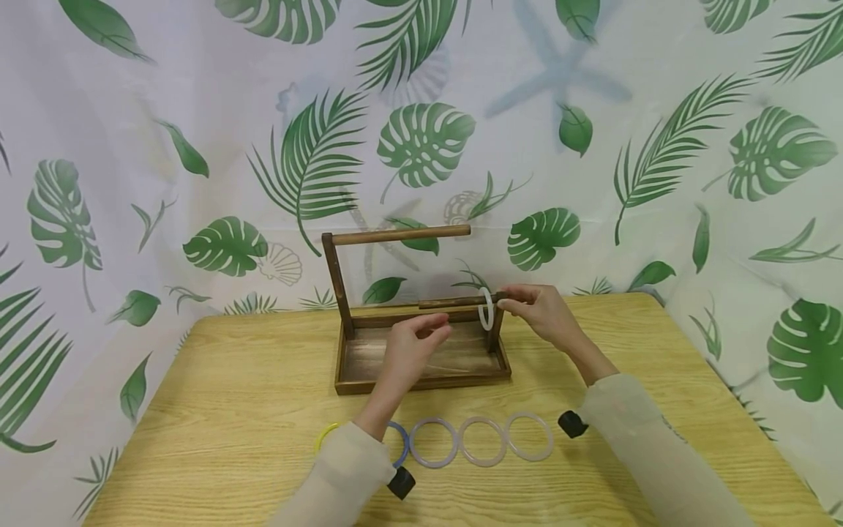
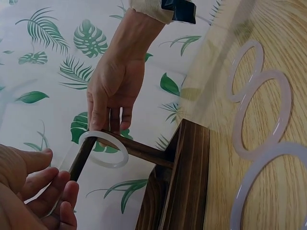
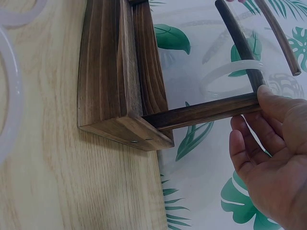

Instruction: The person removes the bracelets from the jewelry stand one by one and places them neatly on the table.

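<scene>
A dark wooden bangle stand stands on the table, with a tall post at the left and a short one at the right, each bearing a horizontal rod. One white translucent bangle hangs round the lower rod, near the short post. My right hand pinches the top corner of that post between thumb and fingers, as the right wrist view shows. My left hand hovers over the stand's tray near the rod's free end, thumb and fingers apart and loosely bent, holding nothing.
Bangles lie in a row on the table in front of the stand: a pale one, a pinkish one, a lilac one, a blue one and a yellow one. My left sleeve partly covers the last two. A leaf-patterned cloth hangs behind.
</scene>
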`<state>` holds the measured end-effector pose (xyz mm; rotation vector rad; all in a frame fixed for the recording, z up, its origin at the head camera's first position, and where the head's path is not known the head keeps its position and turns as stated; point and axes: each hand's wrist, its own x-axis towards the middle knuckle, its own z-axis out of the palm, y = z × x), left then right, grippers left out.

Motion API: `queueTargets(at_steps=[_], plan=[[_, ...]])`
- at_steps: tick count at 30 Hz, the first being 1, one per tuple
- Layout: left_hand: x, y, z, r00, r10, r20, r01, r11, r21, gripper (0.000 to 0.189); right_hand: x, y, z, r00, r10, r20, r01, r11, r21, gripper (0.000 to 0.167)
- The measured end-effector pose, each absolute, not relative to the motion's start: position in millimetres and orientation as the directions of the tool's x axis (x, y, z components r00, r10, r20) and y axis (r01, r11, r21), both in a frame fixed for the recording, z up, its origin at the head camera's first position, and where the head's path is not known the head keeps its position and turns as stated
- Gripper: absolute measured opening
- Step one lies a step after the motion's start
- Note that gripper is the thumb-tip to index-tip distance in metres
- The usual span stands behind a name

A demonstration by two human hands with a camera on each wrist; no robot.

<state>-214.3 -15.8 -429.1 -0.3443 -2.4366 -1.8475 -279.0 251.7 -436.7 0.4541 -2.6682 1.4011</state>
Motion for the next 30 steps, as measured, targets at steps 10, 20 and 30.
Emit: queueTargets(at_steps=[10, 20, 30], plan=[[-220.1, 1.1, -432.0, -0.982, 0.111, 0.154, 0.176, 0.227, 0.958, 0.029, -279.1, 251.5, -436.4, -0.954, -0.208, 0.218, -0.298, 0.538, -0.789, 0.038], [-225.4, 13.6, -437.5, -0.983, 0.099, 0.156, 0.175, 0.232, 0.957, 0.027, -278.9, 251.8, -435.9, -0.952, -0.209, 0.222, -0.302, 0.542, -0.784, 0.037], [-229.5, 26.2, -441.8, -0.985, 0.095, 0.145, 0.165, 0.257, 0.952, 0.030, -280.0, 251.8, -437.3, -0.951, -0.210, 0.226, -0.305, 0.533, -0.789, 0.036]])
